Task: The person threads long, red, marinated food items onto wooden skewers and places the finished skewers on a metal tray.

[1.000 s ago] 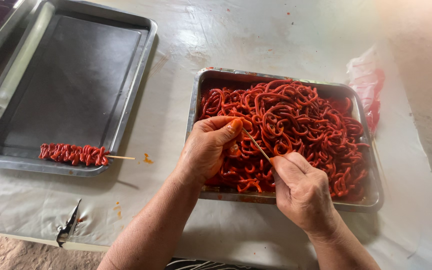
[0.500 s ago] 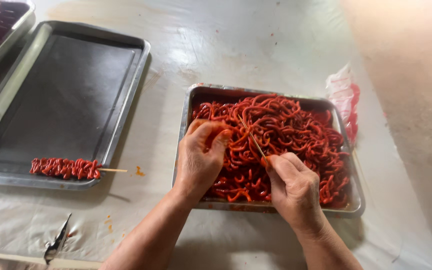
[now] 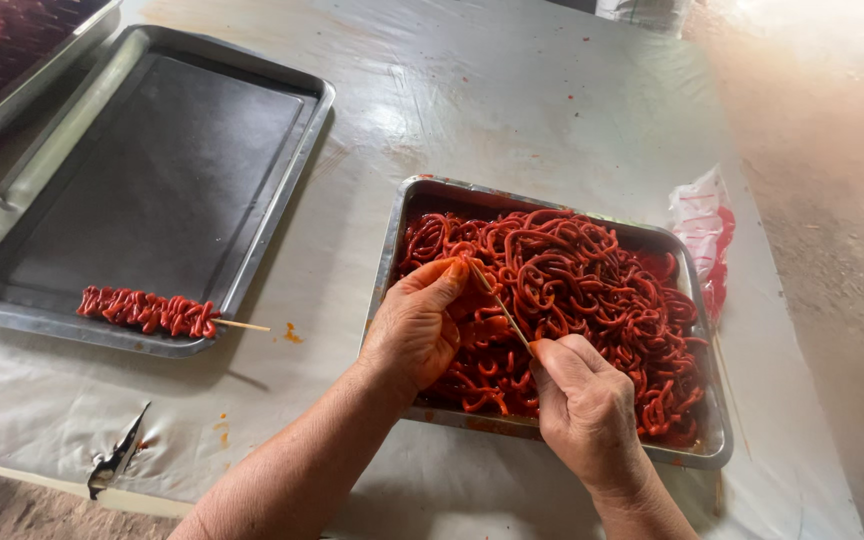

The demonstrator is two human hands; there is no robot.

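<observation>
left hand: (image 3: 414,325) over the near-left part of the meat tray, thumb and fingers pinched narrow on a red strip at the tip of the skewer; fingertips stained red.
right hand: (image 3: 584,405) at the near rim of the same tray, closed around the lower end of the bamboo skewer, knuckles up.
bamboo skewer: (image 3: 502,310) thin and pale, slanting from the right hand up and left to the left hand's thumb; bare along the stretch visible between the hands.
marinated meat strips: (image 3: 572,290) heap of curled, red-coated strips filling most of the tray; both hands touching it.
meat tray: (image 3: 390,245) rectangular metal pan, right of centre on the table, long side angled slightly.
large tray: (image 3: 152,180) bigger flat metal tray, to the left, well apart from the meat tray; dark floor, mostly bare.
finished skewer: (image 3: 150,310) one stick threaded with red strips, lying along the near edge of the large tray; bare stick end pokes out over the rim to the right.
second pan: (image 3: 22,50) top-left corner, partly cut off; contents dark red, can't tell what.
plastic bag: (image 3: 704,225) crumpled, clear with red smears, just beside the meat tray's far-right corner.
table cover: (image 3: 552,100) pale grey sheet, few orange drips near the large tray, torn flap at the near-left edge.
</observation>
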